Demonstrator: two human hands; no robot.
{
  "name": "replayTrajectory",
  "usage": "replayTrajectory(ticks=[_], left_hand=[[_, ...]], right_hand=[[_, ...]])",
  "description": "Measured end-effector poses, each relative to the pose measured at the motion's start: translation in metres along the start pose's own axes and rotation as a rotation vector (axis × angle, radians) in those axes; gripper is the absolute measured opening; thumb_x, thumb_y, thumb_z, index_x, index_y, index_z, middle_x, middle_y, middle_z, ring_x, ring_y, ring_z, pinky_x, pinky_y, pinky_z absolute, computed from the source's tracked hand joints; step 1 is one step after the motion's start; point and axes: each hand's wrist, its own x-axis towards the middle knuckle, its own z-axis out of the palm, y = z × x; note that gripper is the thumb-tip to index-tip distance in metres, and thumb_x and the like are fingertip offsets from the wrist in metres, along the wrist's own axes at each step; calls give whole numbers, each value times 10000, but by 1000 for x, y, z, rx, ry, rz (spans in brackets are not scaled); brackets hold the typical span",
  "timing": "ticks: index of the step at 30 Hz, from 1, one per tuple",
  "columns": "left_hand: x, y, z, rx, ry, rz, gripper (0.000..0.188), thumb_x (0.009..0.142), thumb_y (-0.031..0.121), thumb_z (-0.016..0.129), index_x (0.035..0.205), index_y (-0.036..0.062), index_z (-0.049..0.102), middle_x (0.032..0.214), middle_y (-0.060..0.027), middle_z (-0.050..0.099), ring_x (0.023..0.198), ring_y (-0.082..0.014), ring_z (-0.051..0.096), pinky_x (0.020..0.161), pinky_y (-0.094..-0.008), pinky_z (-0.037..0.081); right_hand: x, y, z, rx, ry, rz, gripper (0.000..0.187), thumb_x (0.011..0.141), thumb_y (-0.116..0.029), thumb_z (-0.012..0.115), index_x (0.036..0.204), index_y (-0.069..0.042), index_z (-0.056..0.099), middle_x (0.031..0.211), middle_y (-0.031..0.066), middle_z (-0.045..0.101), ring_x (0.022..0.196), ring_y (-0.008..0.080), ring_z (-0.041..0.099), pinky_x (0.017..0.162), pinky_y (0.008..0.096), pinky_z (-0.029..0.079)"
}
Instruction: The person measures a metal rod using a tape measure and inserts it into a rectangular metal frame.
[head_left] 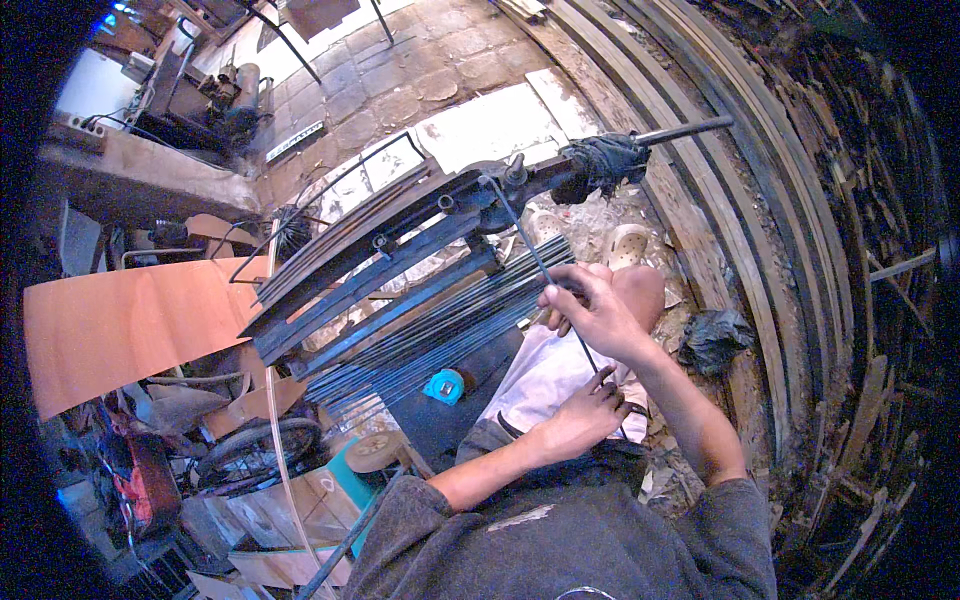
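Note:
A thin dark metal rod point(531, 246) slants from the bending jig down toward my lap. My right hand point(592, 308) pinches it around its middle. Lower down, my left hand point(585, 412) has its fingers closed around the rod near my waist. The rod's upper end lies against the pegs of the dark steel jig point(400, 225); the exact contact is too small to make out. Beside the pegs, a lever wrapped in black plastic point(598, 165) ends in a bare pipe point(690, 130). Below the jig lies a bundle of similar thin rods point(430, 318).
A turquoise tape measure point(445, 387) rests on a dark surface left of my lap. Long timber planks point(745, 200) run along the right, near a crumpled black plastic bag point(715, 340). An orange-brown sheet point(150, 325) juts out at the left, above a spoked wheel point(255, 450).

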Motion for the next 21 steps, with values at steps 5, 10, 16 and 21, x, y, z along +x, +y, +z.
replayTrajectory(ticks=[5,10,16,21], left_hand=[[-8,7,-6,-112,194,36,393,813,165,559,1172,4,576,1204,-183,564,1202,-315,505,1116,-443,311],[-25,7,-24,-373,397,0,328,803,155,656,1091,11,590,1134,-163,580,1098,-318,554,987,-447,421],[-101,-19,-106,-87,1466,-377,348,806,144,692,1109,23,573,1081,-146,598,994,-298,582,914,-426,442],[-137,-46,-197,-72,1319,-718,269,960,164,519,1159,-3,588,927,-123,636,853,-222,625,813,-362,508]], right_hand=[[17,13,17,-307,294,-218,203,952,-160,556,964,34,617,649,47,588,618,84,519,580,263,442],[14,0,21,-398,370,-427,160,940,-141,568,985,6,609,722,101,610,628,137,549,582,308,445],[-7,-84,17,-826,223,-697,153,868,-105,641,1010,-48,636,916,136,670,800,318,671,682,382,540],[5,-130,8,-921,32,-806,170,896,-228,603,994,-94,642,880,128,666,801,327,658,706,434,524]])
